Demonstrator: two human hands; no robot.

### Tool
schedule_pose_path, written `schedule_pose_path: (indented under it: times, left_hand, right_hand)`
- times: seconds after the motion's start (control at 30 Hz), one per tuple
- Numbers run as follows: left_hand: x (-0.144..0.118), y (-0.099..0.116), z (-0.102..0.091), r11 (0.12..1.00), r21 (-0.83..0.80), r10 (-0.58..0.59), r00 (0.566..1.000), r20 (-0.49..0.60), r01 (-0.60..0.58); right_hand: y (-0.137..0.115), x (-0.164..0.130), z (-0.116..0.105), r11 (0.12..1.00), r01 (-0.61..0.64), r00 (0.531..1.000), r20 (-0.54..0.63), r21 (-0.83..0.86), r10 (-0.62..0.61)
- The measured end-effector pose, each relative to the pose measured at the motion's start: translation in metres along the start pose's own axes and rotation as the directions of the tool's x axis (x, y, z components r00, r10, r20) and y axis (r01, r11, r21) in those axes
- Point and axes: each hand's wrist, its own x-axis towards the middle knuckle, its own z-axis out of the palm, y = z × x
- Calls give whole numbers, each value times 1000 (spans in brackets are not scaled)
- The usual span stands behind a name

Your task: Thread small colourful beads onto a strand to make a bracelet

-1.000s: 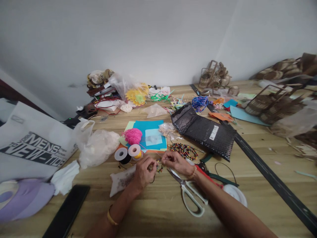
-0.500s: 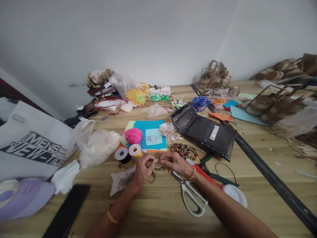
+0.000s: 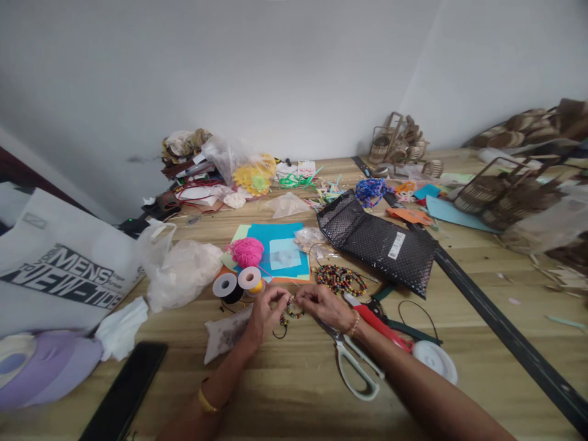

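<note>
A short strand of small multicoloured beads [image 3: 295, 313] on dark cord hangs between my two hands, its loose black end curling onto the table. My left hand [image 3: 267, 315] is closed in a pinch on one side of it. On the other side my right hand [image 3: 327, 306] also pinches it, fingertips a little apart from the left ones; the exact grip is too small to make out. A longer coil of similar beads [image 3: 342, 280] lies just beyond my right hand. Scissors with pale handles [image 3: 358, 373] lie partly beneath my right wrist.
Thread spools [image 3: 225, 286], pink yarn [image 3: 247, 251] and a small bag [image 3: 225, 337] lie near my left hand. A black bubble mailer [image 3: 379, 245], red-handled tool [image 3: 379, 324] and white spool [image 3: 434, 361] are to the right. A phone [image 3: 126, 392] lies front left.
My right hand has shifted slightly left and its fingers have curled in more. The beaded strand between the hands shows a little more. My left hand has hardly moved.
</note>
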Motion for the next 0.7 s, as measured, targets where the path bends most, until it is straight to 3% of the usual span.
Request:
schedule_pose_path:
  times: [0.5, 0.6, 0.7]
  left_hand:
    - [1, -9, 1, 1000, 2, 27, 996, 86, -27]
    - [0, -13, 1, 985, 132, 101, 989, 107, -115]
    - [-3, -17, 2, 892, 365, 231, 963, 139, -266]
  right_hand:
    - [-4, -1, -2, 999, -11, 1000, 4, -30, 11]
    - [-5, -2, -4, 998, 0, 999, 42, -61, 2]
    - [-2, -2, -3, 991, 40, 995, 91, -126, -29]
